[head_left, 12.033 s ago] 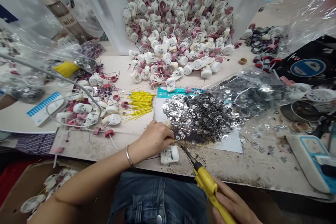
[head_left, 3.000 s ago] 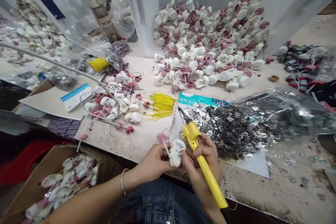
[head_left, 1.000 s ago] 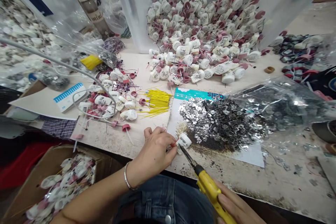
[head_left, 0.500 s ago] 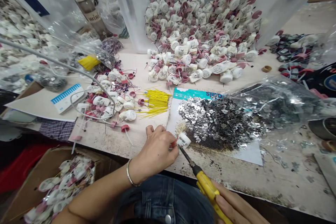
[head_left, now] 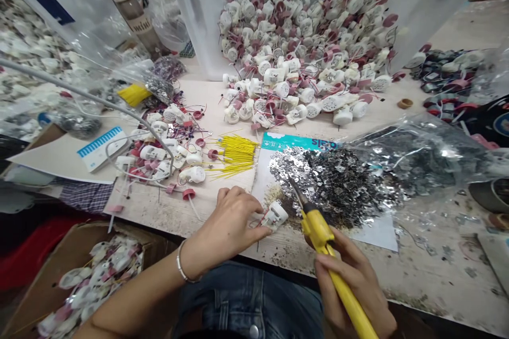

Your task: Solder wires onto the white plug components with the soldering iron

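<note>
My left hand (head_left: 228,225) pinches a small white plastic part (head_left: 274,215) with red wire against the table near its front edge. My right hand (head_left: 352,286) grips yellow-handled pliers (head_left: 330,254). Their dark tip points up and left into a heap of small silver metal pieces (head_left: 334,183) lying on a white sheet. The tip sits just right of the white part, apart from it. A bundle of thin yellow wires (head_left: 236,153) lies beyond my left hand.
A large pile of white and pink parts (head_left: 302,47) spills from a clear bin at the back. More such parts (head_left: 167,148) lie at the left. A cardboard box (head_left: 91,280) with finished parts sits below the table's edge. Clear plastic bags (head_left: 429,153) lie at right.
My right hand has risen into view and swung the pliers' tip from the white part up into the metal heap. My left hand still holds the part, shifted slightly toward me.
</note>
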The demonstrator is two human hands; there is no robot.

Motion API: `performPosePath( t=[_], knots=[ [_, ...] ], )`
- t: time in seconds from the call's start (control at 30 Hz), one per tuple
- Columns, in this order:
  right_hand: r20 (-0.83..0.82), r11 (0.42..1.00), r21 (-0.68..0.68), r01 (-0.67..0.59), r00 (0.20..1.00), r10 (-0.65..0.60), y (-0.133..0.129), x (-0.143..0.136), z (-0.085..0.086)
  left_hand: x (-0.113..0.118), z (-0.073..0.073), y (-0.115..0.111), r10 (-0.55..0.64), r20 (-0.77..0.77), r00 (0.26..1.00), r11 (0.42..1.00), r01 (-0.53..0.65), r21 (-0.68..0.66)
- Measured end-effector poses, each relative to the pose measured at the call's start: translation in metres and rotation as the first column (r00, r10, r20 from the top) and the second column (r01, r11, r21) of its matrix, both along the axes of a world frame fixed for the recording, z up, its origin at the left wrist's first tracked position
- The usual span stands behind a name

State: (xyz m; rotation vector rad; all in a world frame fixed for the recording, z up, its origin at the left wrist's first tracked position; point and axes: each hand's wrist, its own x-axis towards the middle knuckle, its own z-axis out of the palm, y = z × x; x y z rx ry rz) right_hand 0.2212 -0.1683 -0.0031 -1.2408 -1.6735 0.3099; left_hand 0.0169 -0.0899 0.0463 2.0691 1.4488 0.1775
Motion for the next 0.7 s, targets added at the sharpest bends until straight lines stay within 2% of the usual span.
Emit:
performPosePath(
  t=[0.07, 0.23, 0.37, 0.57, 0.7],
  knots=[
    [-0.122, 0.997, 0.021, 0.068, 0.99, -0.065, 0.018, -0.01, -0.006, -0.007, -0.002, -0.001, -0.004, 0.033, 0.999, 0.999, 0.002, 0.054],
    [-0.004, 0.997, 0.064, -0.042, 0.999, 0.042, 0.04, -0.031, -0.022, -0.008, -0.009, -0.002, -0.094, 0.019, 0.995, 0.995, 0.093, 0.046],
    [0.003, 0.994, 0.103, -0.022, 1.0, 0.022, 0.037, -0.033, -0.028, -0.007, -0.012, -0.002, -0.056, 0.028, 0.998, 0.998, 0.056, -0.007],
    [-0.023, 0.996, 0.086, 0.034, 0.999, -0.032, 0.034, -0.026, -0.022, -0.006, -0.008, 0.0, -0.019, 0.126, 0.992, 0.998, 0.027, -0.058],
    [-0.108, 0.995, 0.072, 0.067, 0.992, -0.059, 0.009, -0.01, -0.006, 0.003, -0.005, -0.003, -0.022, 0.143, 0.99, 0.995, 0.035, -0.094]
  ],
)
